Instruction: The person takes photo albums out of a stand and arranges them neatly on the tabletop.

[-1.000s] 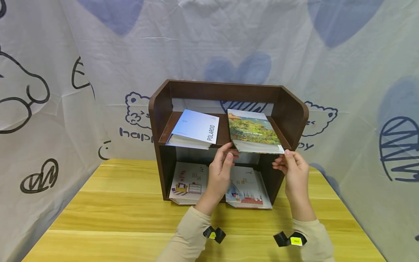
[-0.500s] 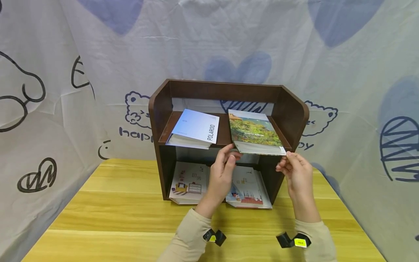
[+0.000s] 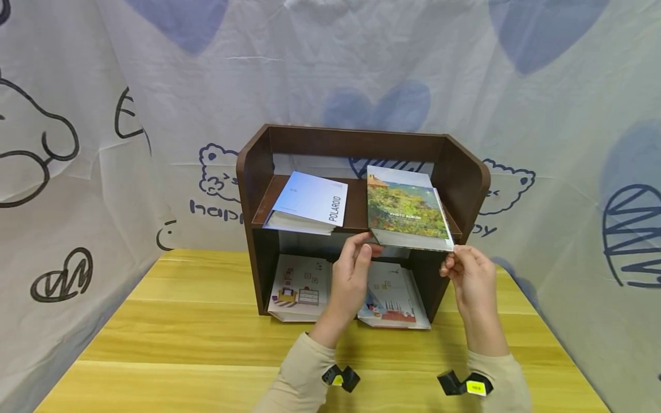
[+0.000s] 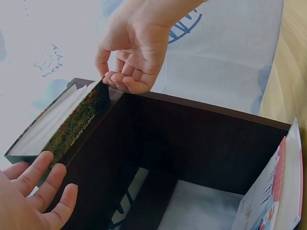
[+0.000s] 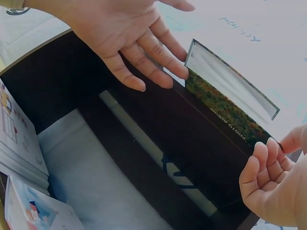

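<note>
A photo album (image 3: pixel 408 207) with a garden-and-sea cover juts out over the front edge of the upper shelf, on the right side. My right hand (image 3: pixel 471 281) pinches its near right corner between thumb and curled fingers, seen also in the right wrist view, where the hand (image 5: pixel 278 184) sits at lower right. My left hand (image 3: pixel 351 281) is at the near left corner, fingertips under and against it; in the right wrist view this hand's fingers (image 5: pixel 151 52) are extended. A blue-and-white POLAROID album (image 3: pixel 310 198) lies to the left on the same shelf.
The dark brown two-tier shelf (image 3: pixel 251 189) stands on a yellow wooden table (image 3: pixel 196 344). Below are illustrated albums, one at left (image 3: pixel 296 287) and one at right (image 3: pixel 389 295), behind my left hand. A patterned white cloth (image 3: pixel 155 86) hangs behind and at both sides.
The garden-cover album has slid toward me and slightly right, its near edge now lower in the view and farther past the shelf edge. Both hands have moved along with it.
</note>
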Demonstrator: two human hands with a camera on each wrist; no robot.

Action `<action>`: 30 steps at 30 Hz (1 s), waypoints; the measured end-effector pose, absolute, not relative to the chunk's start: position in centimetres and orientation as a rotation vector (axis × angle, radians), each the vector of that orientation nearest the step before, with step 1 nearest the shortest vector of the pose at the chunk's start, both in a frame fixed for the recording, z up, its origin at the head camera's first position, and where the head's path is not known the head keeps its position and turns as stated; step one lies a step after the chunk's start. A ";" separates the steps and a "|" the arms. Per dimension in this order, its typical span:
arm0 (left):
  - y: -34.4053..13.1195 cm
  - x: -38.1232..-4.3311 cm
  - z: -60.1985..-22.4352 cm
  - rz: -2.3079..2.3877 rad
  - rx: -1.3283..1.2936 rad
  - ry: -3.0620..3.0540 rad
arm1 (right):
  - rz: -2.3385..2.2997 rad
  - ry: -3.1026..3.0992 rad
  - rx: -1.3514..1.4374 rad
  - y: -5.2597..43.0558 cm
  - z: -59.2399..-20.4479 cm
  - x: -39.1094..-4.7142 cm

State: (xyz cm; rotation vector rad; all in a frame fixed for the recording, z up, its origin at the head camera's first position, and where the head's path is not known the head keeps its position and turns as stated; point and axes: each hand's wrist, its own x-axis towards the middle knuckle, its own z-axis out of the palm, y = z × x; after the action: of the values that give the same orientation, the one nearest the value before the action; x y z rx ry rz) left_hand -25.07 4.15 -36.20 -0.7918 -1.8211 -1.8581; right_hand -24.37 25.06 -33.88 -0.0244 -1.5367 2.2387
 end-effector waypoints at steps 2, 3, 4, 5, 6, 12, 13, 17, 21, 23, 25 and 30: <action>4.2 -25.1 -36.2 -1.871 -0.774 -1.826 | 2.240 -1.530 -0.026 25.1 -34.0 -24.2; 4.2 -25.0 -36.1 -1.879 -0.763 -1.835 | 2.242 -1.525 -0.024 25.2 -34.1 -24.2; 4.2 -25.0 -36.1 -1.891 -0.754 -1.839 | 2.244 -1.521 -0.019 25.2 -34.2 -24.1; 4.3 -25.0 -36.0 -1.903 -0.745 -1.846 | 2.249 -1.516 -0.013 25.2 -34.2 -24.1; 4.3 -25.0 -36.0 -1.915 -0.738 -1.852 | 2.250 -1.514 -0.008 25.3 -34.2 -24.0; 4.3 -24.9 -35.6 -1.996 -0.682 -1.886 | 2.256 -1.517 0.000 25.4 -34.4 -23.8; 4.3 -24.9 -35.5 -2.010 -0.674 -1.889 | 2.255 -1.518 0.001 25.4 -34.4 -23.7; 4.3 -24.9 -35.2 -2.075 -0.646 -1.887 | 2.256 -1.525 0.008 25.5 -34.5 -23.5; 4.4 -24.9 -35.2 -2.135 -0.612 -1.885 | 2.260 -1.522 0.015 25.5 -34.5 -23.4; 4.4 -24.9 -35.2 -2.155 -0.601 -1.885 | 2.260 -1.519 0.021 25.5 -34.5 -23.4; 4.5 -24.9 -35.2 -2.163 -0.591 -1.888 | 2.263 -1.512 0.027 25.6 -34.5 -23.3; 4.5 -24.9 -35.3 -2.179 -0.592 -1.885 | 2.265 -1.510 0.031 25.6 -34.6 -23.3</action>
State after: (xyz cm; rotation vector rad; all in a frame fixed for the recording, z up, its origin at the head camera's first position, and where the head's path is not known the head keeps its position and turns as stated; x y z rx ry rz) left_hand -24.88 4.50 -35.29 -0.5922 -1.8847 -2.1788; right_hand -23.29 25.59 -34.58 0.0308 -1.5098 2.2653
